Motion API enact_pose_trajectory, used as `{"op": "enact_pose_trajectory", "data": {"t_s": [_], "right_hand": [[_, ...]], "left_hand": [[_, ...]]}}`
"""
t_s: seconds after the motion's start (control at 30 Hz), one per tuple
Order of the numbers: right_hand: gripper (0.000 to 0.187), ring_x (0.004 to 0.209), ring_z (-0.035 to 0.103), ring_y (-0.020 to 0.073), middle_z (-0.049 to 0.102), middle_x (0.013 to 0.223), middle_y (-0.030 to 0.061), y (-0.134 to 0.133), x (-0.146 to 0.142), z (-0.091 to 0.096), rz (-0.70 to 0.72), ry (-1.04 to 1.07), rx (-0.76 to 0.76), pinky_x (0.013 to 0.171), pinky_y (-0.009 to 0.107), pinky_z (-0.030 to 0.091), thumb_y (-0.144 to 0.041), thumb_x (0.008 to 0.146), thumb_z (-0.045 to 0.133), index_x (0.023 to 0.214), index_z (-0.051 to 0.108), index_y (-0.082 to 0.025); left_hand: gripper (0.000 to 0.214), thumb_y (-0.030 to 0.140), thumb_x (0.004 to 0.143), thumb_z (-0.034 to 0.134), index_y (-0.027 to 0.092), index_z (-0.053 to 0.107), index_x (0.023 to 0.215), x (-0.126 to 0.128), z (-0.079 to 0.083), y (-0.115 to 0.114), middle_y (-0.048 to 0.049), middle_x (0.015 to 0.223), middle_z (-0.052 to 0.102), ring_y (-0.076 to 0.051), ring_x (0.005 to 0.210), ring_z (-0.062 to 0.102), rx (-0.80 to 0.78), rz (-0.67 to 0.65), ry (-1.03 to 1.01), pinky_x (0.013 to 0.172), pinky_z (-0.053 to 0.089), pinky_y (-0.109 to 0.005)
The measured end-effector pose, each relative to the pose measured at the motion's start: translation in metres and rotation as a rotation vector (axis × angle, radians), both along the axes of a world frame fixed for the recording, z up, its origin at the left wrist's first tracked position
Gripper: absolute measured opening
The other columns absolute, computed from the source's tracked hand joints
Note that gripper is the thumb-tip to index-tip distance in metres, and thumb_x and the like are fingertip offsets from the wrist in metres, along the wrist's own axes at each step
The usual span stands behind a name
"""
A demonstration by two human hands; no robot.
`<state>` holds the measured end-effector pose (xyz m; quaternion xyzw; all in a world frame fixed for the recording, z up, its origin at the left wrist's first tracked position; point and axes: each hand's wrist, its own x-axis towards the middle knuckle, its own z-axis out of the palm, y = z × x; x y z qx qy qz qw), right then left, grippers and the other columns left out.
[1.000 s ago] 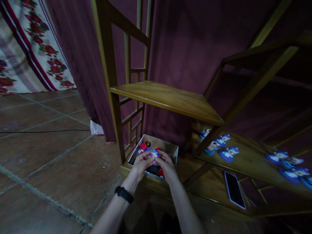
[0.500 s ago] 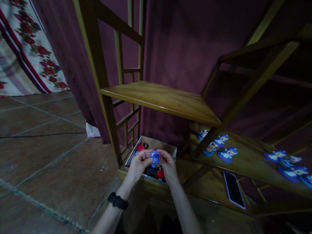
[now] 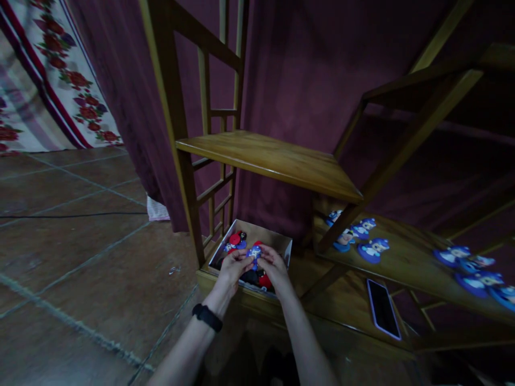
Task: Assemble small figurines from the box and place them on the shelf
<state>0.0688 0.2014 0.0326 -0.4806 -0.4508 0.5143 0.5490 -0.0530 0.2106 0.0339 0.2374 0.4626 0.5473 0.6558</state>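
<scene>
Between my fingertips is a small blue-and-white figurine (image 3: pixel 254 254), its front now facing me. My left hand (image 3: pixel 233 268) grips it from the left, thumb and fingers closed on its edge. From the other side my right hand (image 3: pixel 274 265) pinches it too. Both hands are above an open white cardboard box (image 3: pixel 270 236), which holds several red, black and blue figurines (image 3: pixel 235 240). My fingers hide part of the box's contents. A black band is on my left wrist.
The box stands on the low level of a wooden shelf unit, under a wooden shelf board (image 3: pixel 265 158). Several blue figurines (image 3: pixel 374 250) lie on the shelf at right. A phone (image 3: pixel 383 309) lies below them. A purple curtain (image 3: pixel 289 96) hangs behind.
The figurine has been turned in my fingers, from its plain blue side to its blue-and-white front. Both hands stay over the box. The view has shifted slightly.
</scene>
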Motion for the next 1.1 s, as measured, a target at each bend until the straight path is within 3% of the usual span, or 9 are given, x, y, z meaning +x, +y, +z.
{"op": "enact_pose_trajectory", "data": {"t_s": [0.17, 0.3, 0.57, 1.1], "right_hand": [[0.032, 0.087, 0.056, 0.0166, 0.06, 0.099, 0.003, -0.002, 0.002, 0.001, -0.037, -0.315, 0.222, 0.077, 0.03, 0.047, -0.022, 0.071, 0.057, 0.103, 0.06, -0.024], [0.024, 0.089, 0.056, 0.0173, 0.059, 0.095, 0.0037, -0.004, 0.001, 0.007, -0.097, -0.541, 0.334, 0.078, 0.029, 0.046, -0.022, 0.075, 0.053, 0.097, 0.06, -0.023], [0.021, 0.086, 0.057, 0.0172, 0.059, 0.093, 0.0047, -0.006, -0.001, 0.009, -0.159, -0.67, 0.346, 0.076, 0.028, 0.045, -0.024, 0.078, 0.051, 0.097, 0.06, -0.022], [0.022, 0.085, 0.058, 0.0187, 0.062, 0.092, 0.0061, -0.004, 0.0, 0.005, -0.168, -0.772, 0.303, 0.078, 0.029, 0.045, -0.024, 0.077, 0.052, 0.097, 0.062, -0.021]], "left_hand": [[0.038, 0.015, 0.047, 0.078, 0.012, 0.062, 0.081, 0.001, 0.005, 0.001, 0.0037, 0.054, 0.059, -0.008, 0.046, 0.054, 0.204, 0.019, 0.099, 0.051, 0.044, -0.02], [0.039, 0.018, 0.048, 0.078, 0.011, 0.064, 0.084, 0.002, 0.005, 0.001, -0.0006, 0.063, 0.065, -0.009, 0.051, 0.056, 0.198, -0.011, 0.079, 0.054, 0.044, -0.021], [0.035, 0.019, 0.051, 0.077, 0.011, 0.07, 0.085, 0.002, -0.002, -0.001, -0.0051, 0.073, 0.069, -0.012, 0.062, 0.06, 0.153, -0.018, -0.011, 0.062, 0.047, -0.024], [0.028, 0.018, 0.051, 0.077, 0.011, 0.069, 0.077, 0.009, -0.006, -0.005, -0.0031, 0.065, 0.068, -0.01, 0.056, 0.058, 0.177, 0.034, 0.019, 0.058, 0.046, -0.021]]}}
